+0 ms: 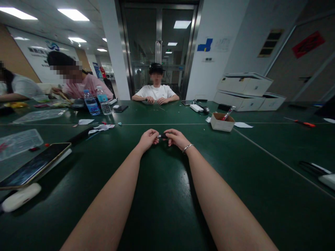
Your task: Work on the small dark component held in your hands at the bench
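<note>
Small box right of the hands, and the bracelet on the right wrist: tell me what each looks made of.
Small box: likely plain cardboard, matte tan, thin raw edges at its open top. Bracelet: probably metal, silvery and thin, with a bright glint; too small to be sure.

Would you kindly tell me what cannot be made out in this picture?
Head view:
the small dark object: too small, covered by fingers of the left hand and right hand.
the cardboard box: its wall hides most contents.
the white object, far right: cut off by the edge.
</note>
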Demonstrator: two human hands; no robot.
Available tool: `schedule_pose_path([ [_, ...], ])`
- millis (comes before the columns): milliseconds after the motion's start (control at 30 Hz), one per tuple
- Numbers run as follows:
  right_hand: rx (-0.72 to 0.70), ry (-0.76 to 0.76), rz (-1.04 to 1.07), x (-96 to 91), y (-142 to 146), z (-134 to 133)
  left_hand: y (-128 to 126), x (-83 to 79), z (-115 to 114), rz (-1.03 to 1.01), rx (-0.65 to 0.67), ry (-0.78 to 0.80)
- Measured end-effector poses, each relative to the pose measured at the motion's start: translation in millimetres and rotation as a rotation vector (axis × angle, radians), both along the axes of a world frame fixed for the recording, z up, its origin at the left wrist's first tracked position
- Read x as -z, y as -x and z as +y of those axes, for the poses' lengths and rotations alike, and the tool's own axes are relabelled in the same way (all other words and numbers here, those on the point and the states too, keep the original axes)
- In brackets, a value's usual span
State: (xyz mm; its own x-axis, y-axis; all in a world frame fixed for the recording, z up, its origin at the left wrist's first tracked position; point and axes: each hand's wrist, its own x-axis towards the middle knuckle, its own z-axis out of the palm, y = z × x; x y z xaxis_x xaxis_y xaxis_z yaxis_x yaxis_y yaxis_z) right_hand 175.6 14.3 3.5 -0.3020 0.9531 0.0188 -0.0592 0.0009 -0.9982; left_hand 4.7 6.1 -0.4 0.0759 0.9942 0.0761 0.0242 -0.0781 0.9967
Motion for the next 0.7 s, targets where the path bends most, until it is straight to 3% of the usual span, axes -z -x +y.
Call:
schedule_pose_path([
  [100, 0.007, 0.002, 0.017, 0.0, -0.4, -0.9, -1.8, -1.6, -0.2, 0.074, -0.001, 0.004],
  [267, 0.015, 0.002, 0.028, 1.5, -0.7, 0.1, -1.0, -2.5, -2.7, 0.004, -0.011, 0.006],
  [500, 0.007, -0.001, 0.021, -1.1, -1.0, -1.9, 1.3, 5.7, 4.2, 0.089, 0.025, -0.04],
  [700, 0.039, 0.032, 0.037, -2.6, 0.0, -2.4, 1.3, 2.2, 0.6, 0.053, 0.012, -0.036],
])
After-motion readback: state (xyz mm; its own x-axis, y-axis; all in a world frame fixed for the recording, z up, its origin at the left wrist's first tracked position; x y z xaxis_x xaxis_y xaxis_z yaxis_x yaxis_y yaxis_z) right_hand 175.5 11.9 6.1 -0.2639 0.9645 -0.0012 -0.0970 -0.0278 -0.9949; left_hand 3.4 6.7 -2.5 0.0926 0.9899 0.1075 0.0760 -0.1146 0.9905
